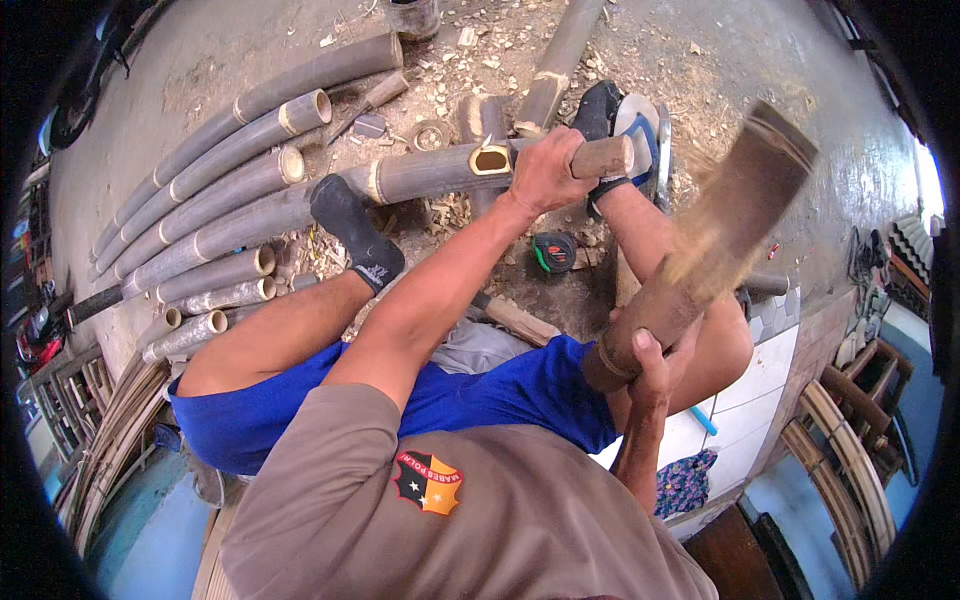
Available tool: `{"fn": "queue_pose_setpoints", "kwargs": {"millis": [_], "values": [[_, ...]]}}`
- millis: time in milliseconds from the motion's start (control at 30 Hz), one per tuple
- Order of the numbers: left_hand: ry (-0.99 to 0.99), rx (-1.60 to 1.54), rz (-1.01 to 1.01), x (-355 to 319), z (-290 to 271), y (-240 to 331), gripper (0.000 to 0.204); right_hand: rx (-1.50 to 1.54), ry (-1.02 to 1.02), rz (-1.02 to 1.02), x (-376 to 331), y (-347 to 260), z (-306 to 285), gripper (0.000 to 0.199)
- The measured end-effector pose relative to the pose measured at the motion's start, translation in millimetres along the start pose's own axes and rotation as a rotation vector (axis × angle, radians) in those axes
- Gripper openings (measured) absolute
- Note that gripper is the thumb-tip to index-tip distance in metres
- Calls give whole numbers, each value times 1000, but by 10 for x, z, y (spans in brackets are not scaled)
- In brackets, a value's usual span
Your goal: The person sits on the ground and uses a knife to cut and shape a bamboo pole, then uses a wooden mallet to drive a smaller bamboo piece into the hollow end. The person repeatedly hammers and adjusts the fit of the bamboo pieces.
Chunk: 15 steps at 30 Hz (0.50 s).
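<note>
My left hand [547,172] is wrapped round a tool with a round wooden handle [604,158]; its blade is hidden, so I cannot tell its exact kind. That hand rests at the right end of a long grey bamboo pole [430,172], just past an oval hole [490,159] cut in the pole's wall. My right hand [655,360] grips the lower end of a thick brown club [740,190], raised and tilted up to the right, partly smeared by motion. My left foot [355,230], in a dark sock, lies across the bamboo pole.
Several cut bamboo poles [250,130] lie side by side at left. A tape measure [554,252] sits on the ground between my legs, among wood chips. More bamboo [565,50] lies ahead, near a bucket [412,18]. A sandal [640,130] is by my right foot.
</note>
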<state>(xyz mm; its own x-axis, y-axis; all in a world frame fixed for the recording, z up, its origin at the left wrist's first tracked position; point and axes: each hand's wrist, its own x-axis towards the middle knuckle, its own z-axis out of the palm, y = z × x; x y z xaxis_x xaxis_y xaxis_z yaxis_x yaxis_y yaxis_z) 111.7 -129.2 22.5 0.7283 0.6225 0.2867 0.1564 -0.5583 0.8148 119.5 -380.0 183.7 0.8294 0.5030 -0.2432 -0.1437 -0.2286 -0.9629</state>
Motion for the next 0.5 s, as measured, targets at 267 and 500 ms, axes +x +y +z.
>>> {"fn": "queue_pose_setpoints", "kwargs": {"millis": [267, 500], "values": [[78, -52, 30, 80, 2, -91, 45, -80, 78, -153, 218, 100, -132, 81], [76, -38, -21, 74, 33, -196, 42, -532, 48, -126, 576, 669, 380, 79]]}}
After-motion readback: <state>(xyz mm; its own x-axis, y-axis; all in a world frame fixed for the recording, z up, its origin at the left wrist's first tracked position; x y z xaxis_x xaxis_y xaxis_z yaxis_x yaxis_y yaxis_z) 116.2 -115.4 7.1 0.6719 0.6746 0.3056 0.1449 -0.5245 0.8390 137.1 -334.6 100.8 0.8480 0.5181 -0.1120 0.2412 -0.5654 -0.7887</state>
